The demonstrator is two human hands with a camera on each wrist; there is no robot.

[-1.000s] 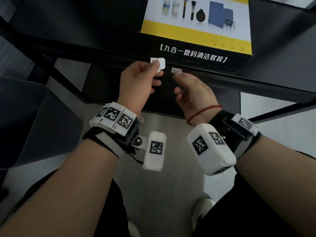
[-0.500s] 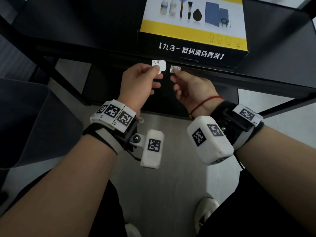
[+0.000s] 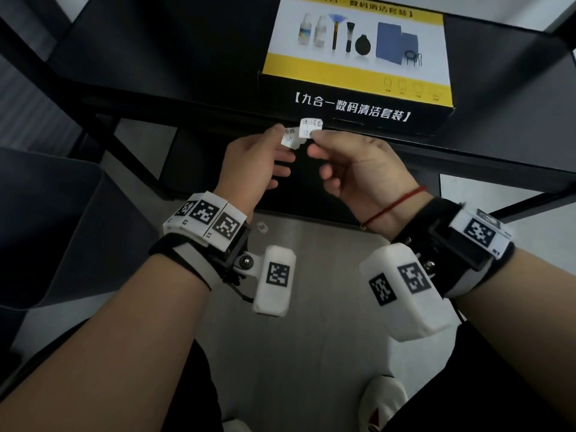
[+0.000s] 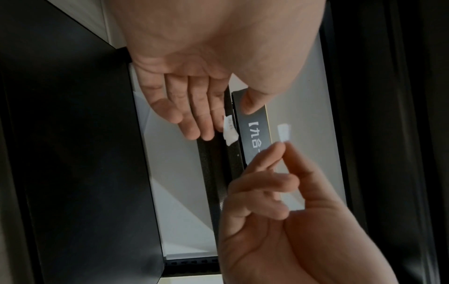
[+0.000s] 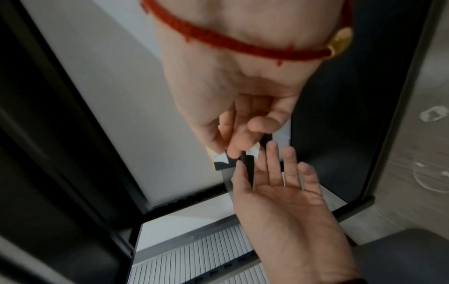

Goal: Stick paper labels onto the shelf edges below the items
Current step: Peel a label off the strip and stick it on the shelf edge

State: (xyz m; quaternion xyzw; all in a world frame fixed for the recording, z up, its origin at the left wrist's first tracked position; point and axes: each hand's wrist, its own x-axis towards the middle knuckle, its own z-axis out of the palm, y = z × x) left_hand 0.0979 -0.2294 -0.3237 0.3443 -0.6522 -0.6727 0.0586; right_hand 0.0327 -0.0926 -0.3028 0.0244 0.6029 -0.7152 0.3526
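Observation:
A yellow and black cleaning-kit box (image 3: 358, 57) stands on the black shelf, whose front edge (image 3: 461, 157) runs just below it. My left hand (image 3: 283, 145) pinches small white paper labels (image 3: 288, 141) with the thumb against the index finger; its other fingers are straight. My right hand (image 3: 313, 143) pinches a single handwritten label (image 3: 310, 128) between thumb and index finger, just in front of the shelf edge under the box's left end. The two labels almost touch. In the left wrist view the right hand's label (image 4: 284, 132) is off the shelf, in front of the box (image 4: 257, 132).
A dark grey bin (image 3: 46, 229) stands at my left. A lower black shelf board (image 3: 218, 169) lies behind the hands. The grey floor below has a paper scrap (image 3: 261, 227) on it, and my white shoe (image 3: 383, 403) shows at the bottom.
The right hand has brought its label closer to the left hand's labels and turned it so the writing shows. The left hand has dropped slightly below the shelf edge.

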